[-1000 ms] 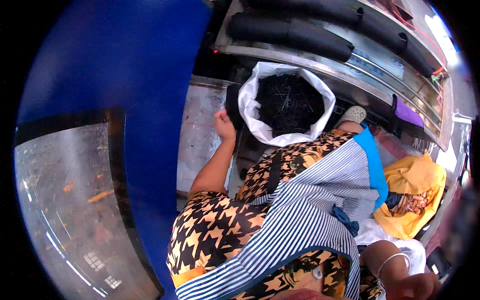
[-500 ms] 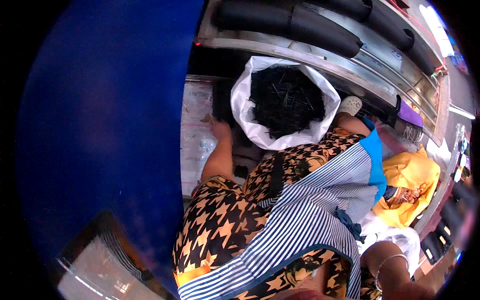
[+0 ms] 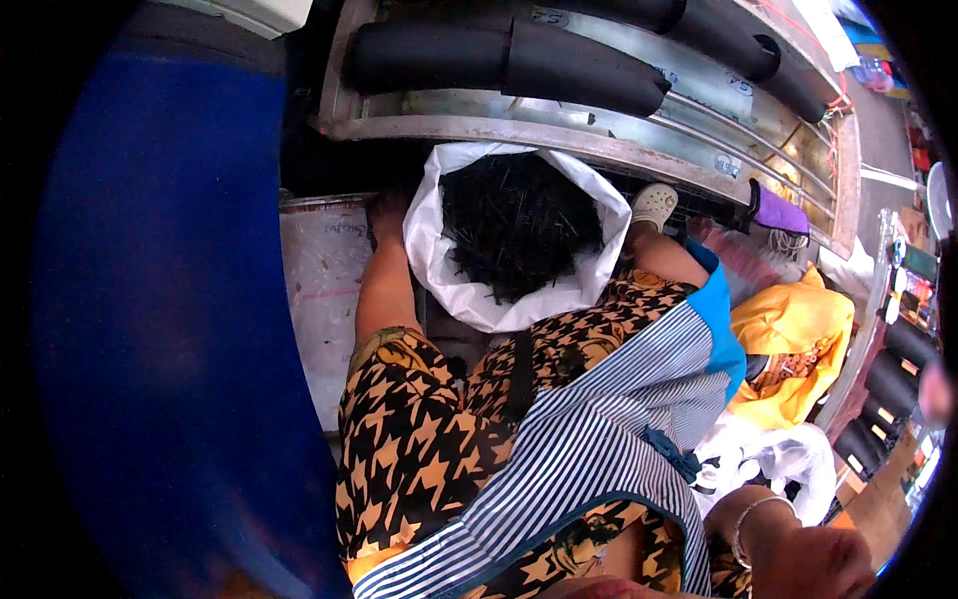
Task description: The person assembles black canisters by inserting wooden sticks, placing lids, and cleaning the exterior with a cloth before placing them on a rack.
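Note:
My right hand [image 3: 818, 567], with a bracelet [image 3: 740, 531] at its wrist, is at the lower right corner. Its fingers look curled in, and whatever they may hold is hidden. Nearest to it lies a white plastic bag [image 3: 803, 454] with dark bits showing through. My left hand is out of the picture. Between my legs stands a white sack [image 3: 427, 232], its mouth rolled open, full of small thin black pieces [image 3: 524, 225]. A striped apron [image 3: 559, 454] with a blue border lies across my lap over patterned clothing.
A large smooth blue surface [image 3: 170, 299] fills the left side. Ahead, a metal-framed rack [image 3: 449, 128] holds black rolls [image 3: 589, 65]. A yellow bag [image 3: 798, 329] with brown pieces inside sits at the right, near a purple cloth [image 3: 780, 215]. Several black items [image 3: 868, 439] lie beyond.
The view has shifted, so the sack, rack and legs sit further left. My right hand has come further into view. The sack and its contents look the same.

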The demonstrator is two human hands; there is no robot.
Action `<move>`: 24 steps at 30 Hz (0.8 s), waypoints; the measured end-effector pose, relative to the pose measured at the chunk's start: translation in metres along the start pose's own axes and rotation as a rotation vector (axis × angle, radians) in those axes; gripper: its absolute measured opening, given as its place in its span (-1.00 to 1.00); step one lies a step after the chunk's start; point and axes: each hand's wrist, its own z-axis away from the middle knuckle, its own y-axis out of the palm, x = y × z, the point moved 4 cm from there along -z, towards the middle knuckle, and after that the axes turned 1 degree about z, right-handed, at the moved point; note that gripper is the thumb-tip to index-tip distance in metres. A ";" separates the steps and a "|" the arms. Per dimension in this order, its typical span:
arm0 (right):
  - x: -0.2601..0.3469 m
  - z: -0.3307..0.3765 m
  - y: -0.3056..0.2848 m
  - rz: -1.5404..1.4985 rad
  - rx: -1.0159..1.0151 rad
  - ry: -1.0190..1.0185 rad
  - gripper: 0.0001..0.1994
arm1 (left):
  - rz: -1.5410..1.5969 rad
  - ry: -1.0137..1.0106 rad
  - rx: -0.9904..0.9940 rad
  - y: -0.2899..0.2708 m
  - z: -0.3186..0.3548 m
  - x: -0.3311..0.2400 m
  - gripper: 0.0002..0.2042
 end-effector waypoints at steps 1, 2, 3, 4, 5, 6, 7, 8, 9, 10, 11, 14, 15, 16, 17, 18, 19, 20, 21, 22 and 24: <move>-0.002 0.001 -0.001 0.037 -0.027 0.003 -0.65 | 0.005 -0.032 -0.088 -0.006 0.006 0.004 -0.69; -0.007 0.003 0.000 0.079 -0.062 0.002 -0.65 | 0.008 -0.049 -0.111 -0.007 0.011 0.004 -0.69; -0.014 0.006 -0.001 0.211 -0.100 0.123 -0.68 | 0.005 -0.064 -0.104 -0.010 0.014 0.006 -0.69; -0.017 0.010 -0.004 0.332 -0.194 0.074 -0.78 | -0.021 -0.078 -0.071 -0.013 0.019 0.008 -0.69; -0.020 0.018 -0.005 0.451 -0.287 0.025 -0.80 | -0.079 -0.081 0.036 -0.015 0.024 0.010 -0.69; -0.025 0.021 -0.007 0.484 -0.297 0.082 -0.81 | -0.136 -0.077 0.143 -0.019 0.031 0.012 -0.69; -0.031 0.026 -0.008 0.516 -0.305 0.139 -0.82 | -0.181 -0.084 0.278 -0.022 0.040 0.015 -0.68; -0.036 0.030 -0.010 0.548 -0.311 0.196 -0.82 | -0.222 -0.043 0.311 -0.032 0.052 0.019 -0.69; -0.041 0.034 -0.008 0.563 -0.203 0.196 -0.89 | -0.247 -0.010 0.371 -0.041 0.066 0.025 -0.69; -0.048 0.038 -0.009 0.640 -0.143 0.254 -0.95 | -0.275 0.026 0.404 -0.051 0.084 0.032 -0.69; -0.055 0.042 -0.010 0.690 -0.071 0.349 -0.95 | -0.227 -0.094 0.262 -0.067 0.102 0.046 -0.69; -0.082 0.058 -0.010 0.752 0.179 0.564 -0.90 | -0.053 -0.573 -0.191 -0.109 0.170 0.106 -0.60; -0.093 0.066 -0.007 0.676 0.248 0.641 -0.89 | -0.023 -0.849 -0.331 -0.115 0.194 0.127 -0.58; -0.105 0.074 -0.003 0.624 0.321 0.678 -0.88 | 0.228 -1.075 -0.436 -0.121 0.218 0.154 -0.56; -0.116 0.083 0.003 0.551 0.384 0.723 -0.87 | 0.523 -1.303 -0.496 -0.120 0.240 0.175 -0.53; -0.124 0.093 0.010 0.516 0.439 0.716 -0.87 | 0.770 -1.285 -0.486 -0.118 0.248 0.185 -0.52; -0.132 0.103 0.018 0.478 0.489 0.719 -0.87 | 1.017 -1.246 -0.470 -0.118 0.251 0.191 -0.52; -0.137 0.111 0.028 0.466 0.594 0.629 -0.84 | 1.266 -1.184 -0.448 -0.120 0.249 0.191 -0.51; -0.140 0.118 0.037 0.450 0.670 0.547 -0.81 | 1.514 -1.097 -0.415 -0.127 0.241 0.184 -0.50; -0.140 0.127 0.049 0.516 0.787 0.415 -0.77 | 1.759 -0.997 -0.358 -0.131 0.230 0.169 -0.49; -0.136 0.139 0.069 0.620 0.903 0.175 -0.66 | 1.910 -0.839 -0.202 -0.158 0.202 0.125 -0.53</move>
